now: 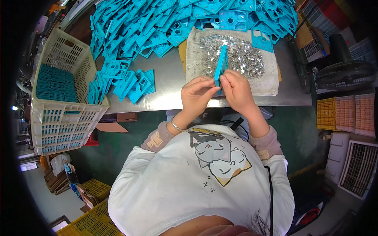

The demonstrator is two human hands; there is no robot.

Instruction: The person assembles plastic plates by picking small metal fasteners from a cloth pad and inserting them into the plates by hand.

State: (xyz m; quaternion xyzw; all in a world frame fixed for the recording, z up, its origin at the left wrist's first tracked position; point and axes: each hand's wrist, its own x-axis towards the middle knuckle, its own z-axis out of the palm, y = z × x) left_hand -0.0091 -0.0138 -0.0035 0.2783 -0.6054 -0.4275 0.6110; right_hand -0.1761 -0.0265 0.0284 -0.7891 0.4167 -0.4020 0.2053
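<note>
While edge-on, teal plate (pixel 220 66) in hands (pixel 195 94) (pixel 238 89)

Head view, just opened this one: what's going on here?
A person holds one blue plate-like part on edge, pinched between the fingers of the left hand and right hand, at the near side of a metal table. Just beyond lie many small shiny metal pieces on a pale cloth. A big heap of similar parts covers the back of the table. At left, a white crate holds more such parts, many in tidy rows.
</note>
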